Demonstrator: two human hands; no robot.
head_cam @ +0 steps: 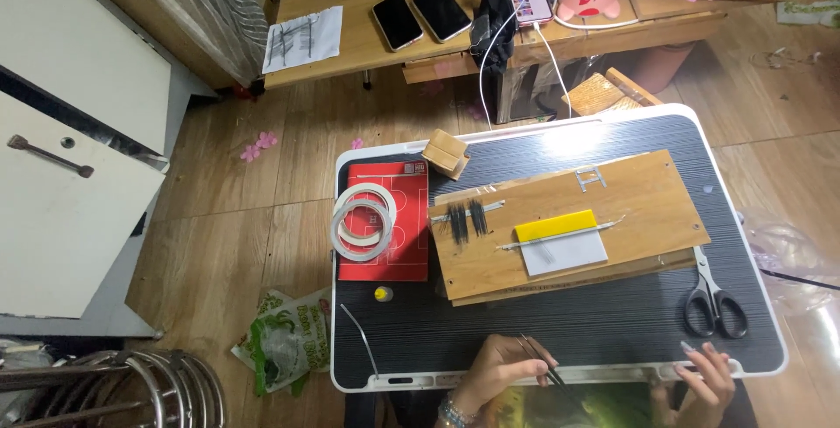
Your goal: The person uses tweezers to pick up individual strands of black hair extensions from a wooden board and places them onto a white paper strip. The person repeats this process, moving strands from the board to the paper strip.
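Left hand [490, 371] at the bench's [612, 332] near edge, fingers pinched shut around thin dark tweezers [547, 371]; tweezers run from the grip toward 4 o'clock, tips hidden below the bench edge. Right hand [704, 380] at 3 o'clock of the left, fingers loosely spread, holding nothing, fingertips touching the bench rim. Scissors [716, 301] lie just at 12 o'clock of the right hand. Wooden board [647, 192] sits at 12 o'clock of both hands, carrying dark lash strips [466, 218] and a yellow-white card [560, 242]. Tape rolls [363, 221] lie on a red sheet [411, 257] at 10 o'clock.
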